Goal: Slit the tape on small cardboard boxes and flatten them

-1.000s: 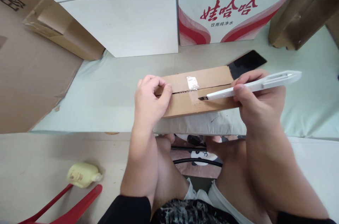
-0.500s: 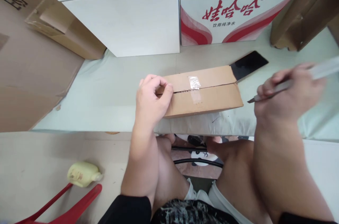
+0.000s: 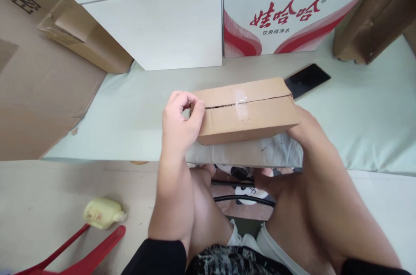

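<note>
A small brown cardboard box [image 3: 256,117] sits near the front edge of the covered surface, its right end tilted up a little. Clear tape [image 3: 241,104] crosses the seam between its top flaps, which shows as a thin dark gap. My left hand [image 3: 182,114] is closed on the box's left end, thumb on top and fingers curled over the corner. At the right end, my right hand [image 3: 300,125] reaches against and partly under the box. Its fingers are hidden behind the cardboard, and no knife shows. Just beyond that end lies a black phone [image 3: 308,79].
White cartons [image 3: 156,37] and a red-and-white carton [image 3: 276,28] line the back. Large brown boxes [image 3: 48,80] stand left, another brown carton [image 3: 367,19] at the right. On the floor are a yellow bottle [image 3: 102,213] and a red plastic frame [image 3: 94,251].
My right hand has moved left from beside the box to its right end; the utility knife it held has gone from sight. The box's right end has risen slightly.
</note>
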The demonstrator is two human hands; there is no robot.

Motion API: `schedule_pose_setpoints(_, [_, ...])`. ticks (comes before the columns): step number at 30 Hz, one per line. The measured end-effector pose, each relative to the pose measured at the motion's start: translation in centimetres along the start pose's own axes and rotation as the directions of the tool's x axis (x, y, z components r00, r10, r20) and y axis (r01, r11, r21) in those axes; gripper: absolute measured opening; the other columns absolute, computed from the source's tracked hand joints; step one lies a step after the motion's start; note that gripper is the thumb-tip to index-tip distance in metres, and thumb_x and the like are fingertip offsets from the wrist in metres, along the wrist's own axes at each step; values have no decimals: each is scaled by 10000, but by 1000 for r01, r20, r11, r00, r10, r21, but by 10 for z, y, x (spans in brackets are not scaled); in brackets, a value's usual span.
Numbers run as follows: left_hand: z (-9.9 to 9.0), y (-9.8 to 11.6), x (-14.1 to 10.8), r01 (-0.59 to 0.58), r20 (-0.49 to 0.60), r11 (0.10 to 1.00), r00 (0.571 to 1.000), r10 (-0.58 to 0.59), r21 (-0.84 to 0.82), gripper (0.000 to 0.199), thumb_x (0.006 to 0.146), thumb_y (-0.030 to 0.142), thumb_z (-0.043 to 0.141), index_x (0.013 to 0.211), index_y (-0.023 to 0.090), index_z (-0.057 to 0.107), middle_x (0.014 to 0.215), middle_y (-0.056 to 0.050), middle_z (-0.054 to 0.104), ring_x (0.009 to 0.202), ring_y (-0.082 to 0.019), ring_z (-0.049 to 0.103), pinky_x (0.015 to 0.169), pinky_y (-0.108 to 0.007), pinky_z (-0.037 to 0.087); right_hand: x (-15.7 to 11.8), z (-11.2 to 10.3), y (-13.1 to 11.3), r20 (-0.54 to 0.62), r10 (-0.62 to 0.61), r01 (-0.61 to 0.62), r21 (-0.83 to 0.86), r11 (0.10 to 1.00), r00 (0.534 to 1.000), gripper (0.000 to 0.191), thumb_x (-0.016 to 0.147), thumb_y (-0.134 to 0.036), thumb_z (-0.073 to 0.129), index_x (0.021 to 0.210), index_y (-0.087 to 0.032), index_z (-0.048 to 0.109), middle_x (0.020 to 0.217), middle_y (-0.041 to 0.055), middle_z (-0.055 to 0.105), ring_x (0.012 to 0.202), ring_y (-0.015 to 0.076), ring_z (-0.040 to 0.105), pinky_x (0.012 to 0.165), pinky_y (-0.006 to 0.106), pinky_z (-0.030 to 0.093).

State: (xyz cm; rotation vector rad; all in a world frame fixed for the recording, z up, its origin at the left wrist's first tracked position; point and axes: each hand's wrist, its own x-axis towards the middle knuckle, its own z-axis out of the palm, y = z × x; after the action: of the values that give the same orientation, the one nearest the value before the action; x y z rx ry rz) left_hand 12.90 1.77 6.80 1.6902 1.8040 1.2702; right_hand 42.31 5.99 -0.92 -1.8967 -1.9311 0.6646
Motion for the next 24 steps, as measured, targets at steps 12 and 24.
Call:
schedule_pose_setpoints(12, [4, -5, 0, 94, -103, 991, 989, -103, -95, 77, 808, 153, 601, 839, 222, 585, 937, -14, 611, 948, -159, 610, 884, -305, 526, -9, -8, -34, -380, 3, 217, 534, 817, 925, 137, 811, -308, 546, 790, -204, 634, 757, 5, 663, 714, 159, 570, 675, 302, 438])
schedule_pose_setpoints(24, [5, -10, 0, 111, -99, 992, 988, -116, -54, 126, 855, 209, 650, 974, 244, 627, 1044, -26, 690, 1046, -178, 646, 876, -294, 530, -10, 3, -29, -437, -188, 469, 728, 501, 880, 328, 879, -495, 683, 1064, -225, 665, 1112, 68, 679, 1012, 197, 651, 880, 338, 513])
